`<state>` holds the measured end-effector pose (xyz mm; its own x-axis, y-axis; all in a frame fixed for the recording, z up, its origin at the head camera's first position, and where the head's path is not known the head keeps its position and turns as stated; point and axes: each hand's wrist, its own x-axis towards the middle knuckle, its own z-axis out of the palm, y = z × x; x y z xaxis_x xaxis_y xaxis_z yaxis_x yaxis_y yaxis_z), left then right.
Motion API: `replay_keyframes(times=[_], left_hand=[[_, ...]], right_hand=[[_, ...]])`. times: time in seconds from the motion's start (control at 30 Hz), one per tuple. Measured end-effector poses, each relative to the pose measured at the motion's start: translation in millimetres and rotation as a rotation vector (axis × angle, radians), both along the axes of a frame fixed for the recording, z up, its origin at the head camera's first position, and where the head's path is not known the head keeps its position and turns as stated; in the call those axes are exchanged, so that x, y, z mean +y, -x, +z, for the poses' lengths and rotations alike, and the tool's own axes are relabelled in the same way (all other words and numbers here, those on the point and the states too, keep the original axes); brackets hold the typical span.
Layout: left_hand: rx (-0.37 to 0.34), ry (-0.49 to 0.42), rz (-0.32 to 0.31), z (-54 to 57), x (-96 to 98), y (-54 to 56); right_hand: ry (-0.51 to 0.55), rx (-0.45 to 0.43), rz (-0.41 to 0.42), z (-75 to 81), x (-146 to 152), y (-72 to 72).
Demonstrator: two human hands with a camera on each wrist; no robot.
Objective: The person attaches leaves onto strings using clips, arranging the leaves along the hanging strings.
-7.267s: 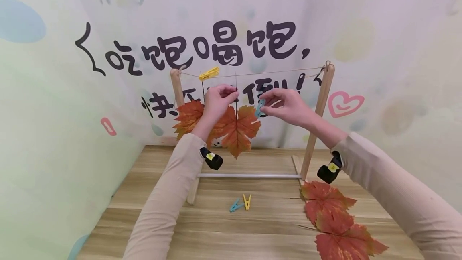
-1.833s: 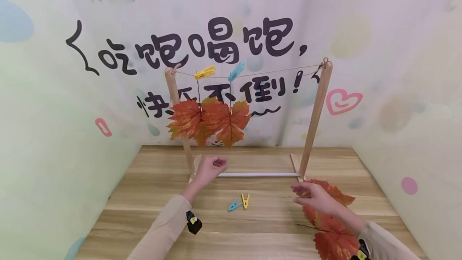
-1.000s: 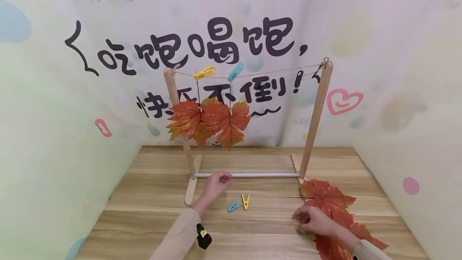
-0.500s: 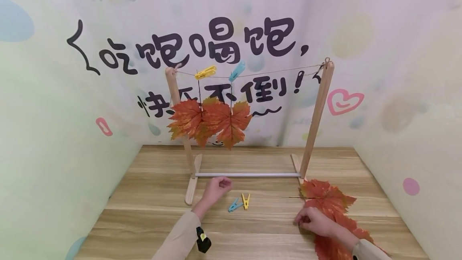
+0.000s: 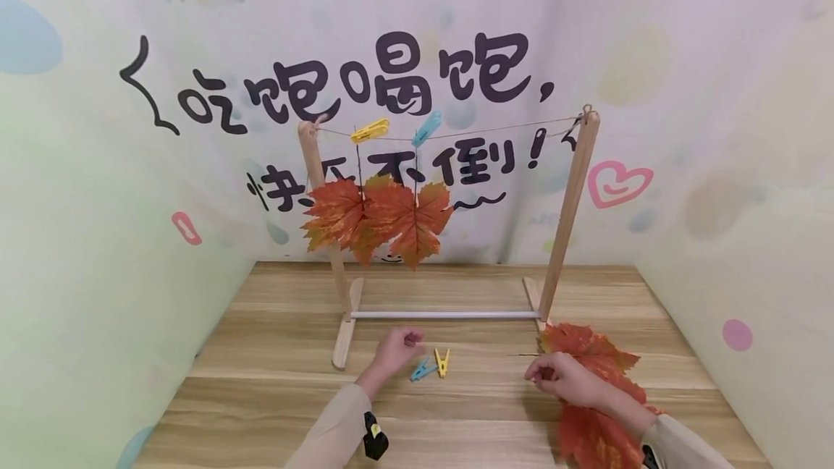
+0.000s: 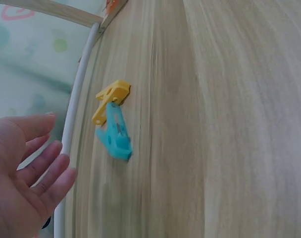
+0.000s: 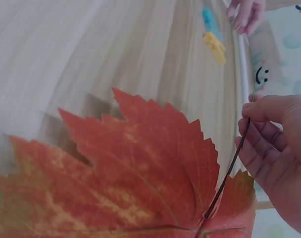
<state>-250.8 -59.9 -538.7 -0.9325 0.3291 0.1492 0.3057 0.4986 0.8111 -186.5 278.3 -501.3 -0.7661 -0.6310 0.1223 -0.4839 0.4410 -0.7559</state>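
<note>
My right hand (image 5: 567, 378) pinches the dark stem of a red artificial maple leaf (image 7: 150, 163) between thumb and fingertips. That leaf is raised a little off the table, and another red leaf (image 5: 586, 344) lies just beyond it. My left hand (image 6: 26, 168), fingers loosely bent and holding nothing, hovers beside a blue clothespin (image 6: 115, 136) and a yellow clothespin (image 6: 113, 93) on the table. On the string (image 5: 508, 127) hang two orange leaves, the left one (image 5: 335, 208) under a yellow clothespin (image 5: 370, 131), the right one (image 5: 417, 226) under a blue clothespin (image 5: 426, 129).
A wooden stand carries the string between its left post (image 5: 311, 154) and right post (image 5: 570, 216). A white rod (image 5: 449, 315) joins its feet low over the wooden table (image 5: 260, 353). Behind rises a printed cloth wall (image 5: 704, 93).
The blue clothespin from my right hand now clips the second leaf to the string. Both hands came down; my right hand has picked up a leaf by its stem, my left moved near the clothespins.
</note>
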Motion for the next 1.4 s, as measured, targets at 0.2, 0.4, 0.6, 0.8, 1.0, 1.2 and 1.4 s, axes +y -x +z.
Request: replay_keyframes(times=[0.2,0.4,0.6,0.8,1.0,1.2,1.4], left_hand=[[-0.084,0.084,-0.014,-2.9,3.0,-3.0],[-0.115,0.147,-0.011,-10.6,5.7,-5.1],[-0.095,0.152,0.013,-14.9,9.4,-9.0],[-0.001,0.193,0.018,-20.7,11.8,-13.0],[-0.008,0.136,0.022,-23.3,11.0,-13.2],[-0.045,0.024,0.002,-25.6,6.6,-10.4],[-0.063,-0.073,0.013,-19.8,-0.8,-3.9]], right_hand=[[-0.001,0.024,0.011,15.9,-12.1,0.1],[-0.006,0.068,0.026,22.1,-19.2,4.3],[-0.011,0.096,0.033,23.7,-26.4,10.5],[-0.010,0.087,0.046,29.8,-38.4,9.7],[0.000,0.077,0.059,33.0,-45.9,6.1],[0.003,0.039,0.062,18.5,-40.4,14.0],[0.001,0.029,0.011,34.8,-41.1,15.8]])
